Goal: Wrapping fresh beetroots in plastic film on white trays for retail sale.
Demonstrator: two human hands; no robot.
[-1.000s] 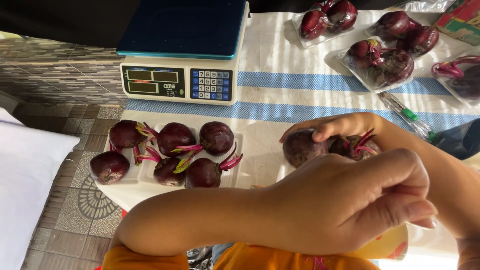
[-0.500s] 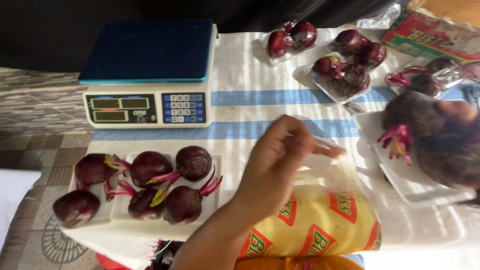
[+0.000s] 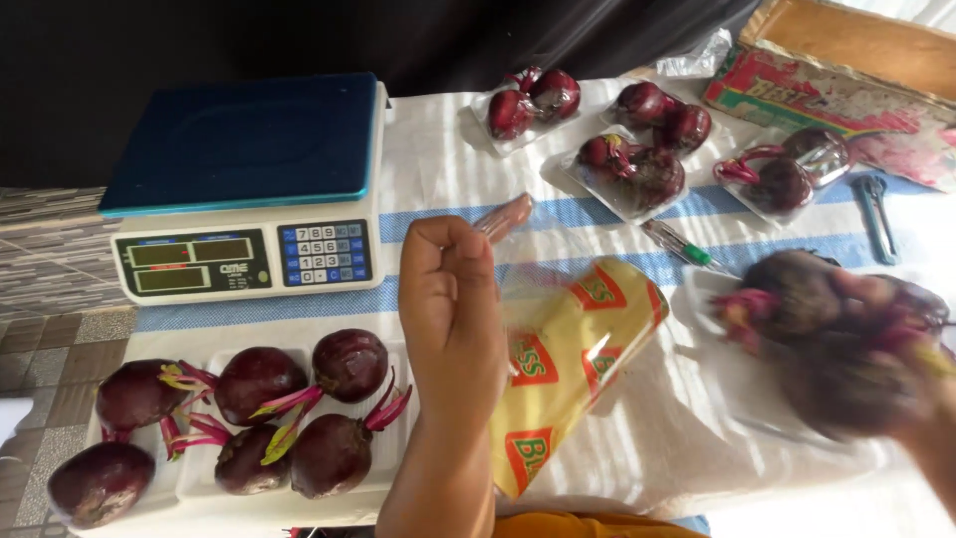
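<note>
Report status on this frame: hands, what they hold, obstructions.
Left hand pinching clear film above the yellow roll. Right hand gripping beetroots on tray, blurred. Nothing between them.

Dark curtain (image 3: pixel 299 40), patterned tile floor (image 3: pixel 40 339), daylight.

Glossy clear plastic film (image 3: pixel 558 299) over striped woven cloth (image 3: pixel 448 169); matt beets (image 3: pixel 349 364).

Six loose beetroots (image 3: pixel 254 381) on white trays (image 3: pixel 199 478); four wrapped beetroot packs (image 3: pixel 637 169), perhaps more out of frame; one scale (image 3: pixel 244 189); one pen (image 3: pixel 682 244).
</note>
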